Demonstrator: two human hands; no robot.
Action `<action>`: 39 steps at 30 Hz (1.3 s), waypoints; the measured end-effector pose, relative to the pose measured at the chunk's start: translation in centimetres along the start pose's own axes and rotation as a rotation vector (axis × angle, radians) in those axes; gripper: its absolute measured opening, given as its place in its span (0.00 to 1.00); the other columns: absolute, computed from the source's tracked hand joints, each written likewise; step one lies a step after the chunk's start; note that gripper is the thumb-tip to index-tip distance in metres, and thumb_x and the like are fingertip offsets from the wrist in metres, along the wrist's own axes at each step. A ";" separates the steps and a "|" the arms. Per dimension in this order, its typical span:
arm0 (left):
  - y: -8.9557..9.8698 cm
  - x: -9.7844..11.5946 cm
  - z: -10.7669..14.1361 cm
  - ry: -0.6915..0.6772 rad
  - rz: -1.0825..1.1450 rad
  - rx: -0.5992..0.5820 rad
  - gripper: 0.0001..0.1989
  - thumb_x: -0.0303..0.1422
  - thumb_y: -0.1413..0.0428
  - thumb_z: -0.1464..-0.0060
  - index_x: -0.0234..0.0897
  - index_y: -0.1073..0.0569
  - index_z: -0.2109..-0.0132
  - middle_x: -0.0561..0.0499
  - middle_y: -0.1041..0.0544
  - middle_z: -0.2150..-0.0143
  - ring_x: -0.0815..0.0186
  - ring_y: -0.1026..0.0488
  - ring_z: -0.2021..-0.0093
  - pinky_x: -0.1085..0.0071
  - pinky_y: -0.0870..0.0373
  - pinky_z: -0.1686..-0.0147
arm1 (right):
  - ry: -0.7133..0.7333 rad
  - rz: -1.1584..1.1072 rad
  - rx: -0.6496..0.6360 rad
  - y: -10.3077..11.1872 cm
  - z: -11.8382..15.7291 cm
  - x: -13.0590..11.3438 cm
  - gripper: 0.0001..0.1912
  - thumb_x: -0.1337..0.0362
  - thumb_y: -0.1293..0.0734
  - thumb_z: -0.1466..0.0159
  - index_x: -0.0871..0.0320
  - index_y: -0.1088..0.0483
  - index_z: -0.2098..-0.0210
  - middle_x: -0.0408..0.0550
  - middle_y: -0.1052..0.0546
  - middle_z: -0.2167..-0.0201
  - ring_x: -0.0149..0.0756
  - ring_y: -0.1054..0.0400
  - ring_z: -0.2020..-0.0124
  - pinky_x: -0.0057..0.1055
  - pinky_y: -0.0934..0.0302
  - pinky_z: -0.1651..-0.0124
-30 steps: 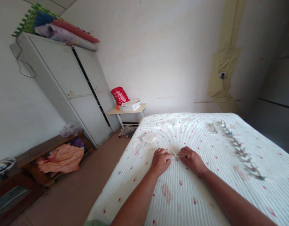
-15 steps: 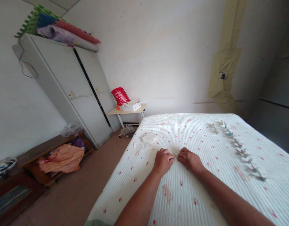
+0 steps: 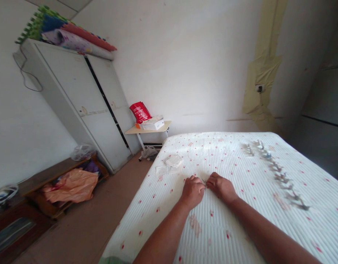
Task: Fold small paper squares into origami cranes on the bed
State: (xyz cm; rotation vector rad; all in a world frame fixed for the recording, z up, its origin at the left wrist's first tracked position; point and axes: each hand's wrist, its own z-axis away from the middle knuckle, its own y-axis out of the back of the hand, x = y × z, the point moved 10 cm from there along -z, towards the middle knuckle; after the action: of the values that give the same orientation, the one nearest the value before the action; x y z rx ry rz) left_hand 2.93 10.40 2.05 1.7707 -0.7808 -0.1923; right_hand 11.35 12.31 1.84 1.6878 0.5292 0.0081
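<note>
Both of my hands meet low over the middle of a white quilted bedspread (image 3: 210,234) dotted with red. My left hand (image 3: 193,191) is closed, its fingertips pinched together. Close beside it my right hand (image 3: 221,186) is closed too, thumb and fingers pressed inward. Between the fingertips shows a small, thin, pale item (image 3: 204,181), too tiny to name. Just beyond my left hand lie crumpled white papers (image 3: 173,162). To the right, a row of small paper-like folded pieces (image 3: 281,178) runs along the bedspread, blurred in detail.
A small table (image 3: 133,130) with a red bag (image 3: 140,112) and a white box (image 3: 153,125) stands past the bed's far left corner. At left are a grey wardrobe (image 3: 83,95) and a low wooden cabinet (image 3: 33,183) with an orange plastic bag (image 3: 72,186).
My left hand has shifted slightly right and down, its fingertips now closer to my right hand. My right hand has hardly moved.
</note>
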 end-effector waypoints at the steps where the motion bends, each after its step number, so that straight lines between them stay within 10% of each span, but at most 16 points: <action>1: 0.0 0.0 0.1 0.004 0.002 0.001 0.09 0.27 0.48 0.51 0.40 0.24 0.68 0.50 0.28 0.69 0.65 0.36 0.63 0.69 0.42 0.63 | -0.003 0.006 0.005 0.0 0.0 0.0 0.15 0.64 0.44 0.37 0.56 0.28 0.74 0.44 0.30 0.68 0.26 0.35 0.72 0.23 0.52 0.74; 39: 0.3 0.3 0.2 0.069 -0.140 -0.053 0.11 0.28 0.53 0.47 0.41 0.27 0.60 0.50 0.30 0.66 0.64 0.37 0.60 0.68 0.42 0.62 | 0.003 -0.438 0.111 -0.5 -1.5 2.1 0.10 0.59 0.39 0.44 0.56 0.28 0.70 0.45 0.26 0.69 0.33 0.33 0.69 0.28 0.42 0.66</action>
State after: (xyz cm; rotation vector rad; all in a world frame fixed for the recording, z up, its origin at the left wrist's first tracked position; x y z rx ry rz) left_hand 2.97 10.05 2.29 1.7735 -0.5980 -0.2415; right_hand 12.62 14.46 1.08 1.6473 0.9053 -0.3416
